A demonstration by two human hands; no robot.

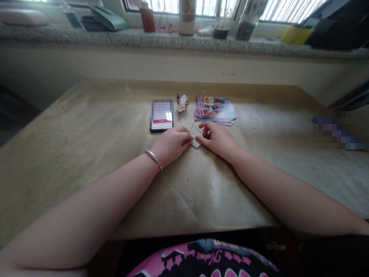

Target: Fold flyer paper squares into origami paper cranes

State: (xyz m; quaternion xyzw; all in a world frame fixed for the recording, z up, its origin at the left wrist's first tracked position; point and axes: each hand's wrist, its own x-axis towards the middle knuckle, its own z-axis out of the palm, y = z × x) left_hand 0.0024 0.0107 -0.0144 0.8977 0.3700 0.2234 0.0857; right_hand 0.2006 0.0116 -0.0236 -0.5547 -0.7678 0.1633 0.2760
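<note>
A small piece of folded paper (197, 143), mostly white, lies on the table between my two hands. My left hand (174, 143) is closed, with thumb and fingertips pinching its left edge. On the other side, my right hand (217, 139) has curled fingers, its thumb pressed on the paper and its index finger at the upper part. Just beyond the hands stands a folded paper shape (183, 103) with red and white stripes. A stack of colourful printed sheets (215, 109) rests behind my right hand. Behind my left hand lies a phone (162, 125) with its screen lit.
The table (100, 115) has a beige cover. A partly blurred blue object (336, 130) is at its right edge. On the speckled windowsill (161, 40) stand a red container (148, 17), a white bottle (187, 17), a jar (247, 27) and a yellow item (296, 34).
</note>
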